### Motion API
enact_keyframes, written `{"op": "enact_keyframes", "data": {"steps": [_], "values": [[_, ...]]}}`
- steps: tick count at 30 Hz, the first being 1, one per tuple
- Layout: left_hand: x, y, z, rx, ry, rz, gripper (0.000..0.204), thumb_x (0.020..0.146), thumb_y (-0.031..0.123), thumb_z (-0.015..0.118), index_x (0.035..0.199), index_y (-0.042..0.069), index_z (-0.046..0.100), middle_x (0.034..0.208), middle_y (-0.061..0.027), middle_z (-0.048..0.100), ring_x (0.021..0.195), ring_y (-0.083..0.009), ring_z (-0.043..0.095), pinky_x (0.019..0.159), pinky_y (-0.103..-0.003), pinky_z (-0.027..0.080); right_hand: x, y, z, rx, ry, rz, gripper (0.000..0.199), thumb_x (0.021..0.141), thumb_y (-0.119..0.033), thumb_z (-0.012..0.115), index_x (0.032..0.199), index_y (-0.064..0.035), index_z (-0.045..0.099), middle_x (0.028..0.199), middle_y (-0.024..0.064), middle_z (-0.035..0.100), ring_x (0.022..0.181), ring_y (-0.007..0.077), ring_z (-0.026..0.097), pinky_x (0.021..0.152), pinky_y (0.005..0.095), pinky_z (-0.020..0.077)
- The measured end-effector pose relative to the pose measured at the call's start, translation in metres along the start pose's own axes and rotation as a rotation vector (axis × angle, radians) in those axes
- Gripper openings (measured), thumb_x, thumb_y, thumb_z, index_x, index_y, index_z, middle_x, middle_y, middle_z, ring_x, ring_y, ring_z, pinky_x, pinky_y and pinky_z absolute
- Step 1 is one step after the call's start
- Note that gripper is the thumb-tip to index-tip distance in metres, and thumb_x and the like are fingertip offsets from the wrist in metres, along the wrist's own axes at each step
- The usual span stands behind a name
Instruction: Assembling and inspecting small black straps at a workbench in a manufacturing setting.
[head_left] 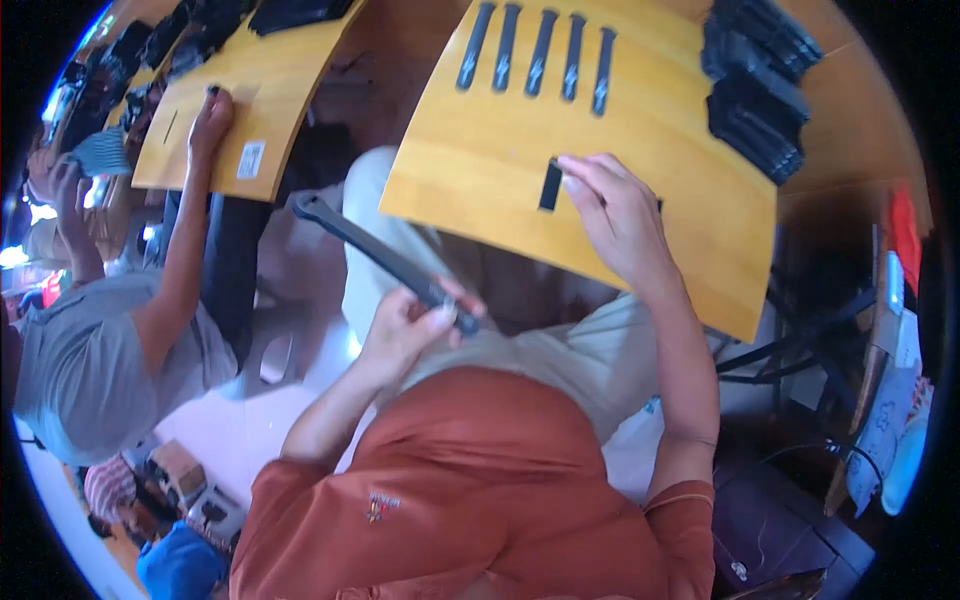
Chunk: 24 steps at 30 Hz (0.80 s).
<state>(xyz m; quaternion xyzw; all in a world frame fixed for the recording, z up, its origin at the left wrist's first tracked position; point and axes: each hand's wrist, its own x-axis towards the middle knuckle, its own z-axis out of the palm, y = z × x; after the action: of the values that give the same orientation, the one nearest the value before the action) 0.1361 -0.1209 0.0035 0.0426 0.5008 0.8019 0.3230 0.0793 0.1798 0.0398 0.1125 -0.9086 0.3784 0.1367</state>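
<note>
My left hand point(405, 325) is closed around the lower end of a long dark grey bar point(375, 250) with a rounded, ring-like tip. The bar slants up to the left, above my lap and off the table. My right hand point(620, 210) is over the near part of the yellow table point(475, 170), fingers stretched out and thumb apart. Its fingertips are at the top end of a short black strip point(550, 187); whether this is a loose piece or a slot I cannot tell. Several similar dark bars point(541, 55) lie in a row at the far side, each with a silvery mark.
Black items point(760, 120) are stacked at the table's right edge. Left of me, a person in a grey shirt point(120, 350) works at another yellow table point(265, 110). Dark table legs point(800, 345) stand at the right, near a purple box-like surface point(770, 520).
</note>
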Motion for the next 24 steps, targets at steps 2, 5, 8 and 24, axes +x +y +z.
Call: {"op": "enact_keyframes", "data": {"steps": [2,5,8,24], "values": [[0.013,-0.005,-0.001,0.003,0.003,0.109,0.034,0.1,0.024,0.07,0.124,0.005,0.056,0.116,-0.0209,0.07,0.091,-0.0202,0.069,0.076,-0.032,0.057,-0.027,-0.034,0.003,0.137,-0.094,0.055,0.021,0.098,-0.014,0.065,0.113,-0.0013,0.071,0.097,0.0171,0.069,0.087,0.0342,0.07,0.075,0.0426,0.0546],[0.024,-0.004,-0.001,-0.048,-0.032,0.142,0.031,0.102,0.018,0.066,0.127,0.005,0.055,0.121,-0.0225,0.068,0.102,-0.0215,0.07,0.083,-0.032,0.06,-0.06,-0.057,0.016,0.303,-0.167,0.069,0.017,0.095,-0.008,0.068,0.11,-0.001,0.072,0.09,0.0165,0.068,0.078,0.0331,0.068,0.069,0.0403,0.0537],[0.026,-0.003,0.006,-0.047,0.018,0.189,0.024,0.102,0.014,0.065,0.123,0.003,0.058,0.118,-0.0199,0.071,0.097,-0.0176,0.071,0.083,-0.03,0.06,-0.077,-0.06,0.028,0.381,-0.164,0.036,0.018,0.093,-0.006,0.071,0.11,-0.0012,0.071,0.086,0.0146,0.067,0.07,0.031,0.067,0.063,0.0387,0.0529],[0.017,-0.011,0.009,-0.019,0.081,0.202,0.029,0.101,0.01,0.066,0.127,0.002,0.059,0.118,-0.0212,0.072,0.091,-0.0169,0.072,0.085,-0.031,0.059,-0.096,-0.066,0.042,0.398,-0.162,0.058,0.022,0.092,-0.001,0.068,0.114,-0.0005,0.068,0.088,0.0161,0.067,0.076,0.0343,0.07,0.064,0.0422,0.0548]]}}
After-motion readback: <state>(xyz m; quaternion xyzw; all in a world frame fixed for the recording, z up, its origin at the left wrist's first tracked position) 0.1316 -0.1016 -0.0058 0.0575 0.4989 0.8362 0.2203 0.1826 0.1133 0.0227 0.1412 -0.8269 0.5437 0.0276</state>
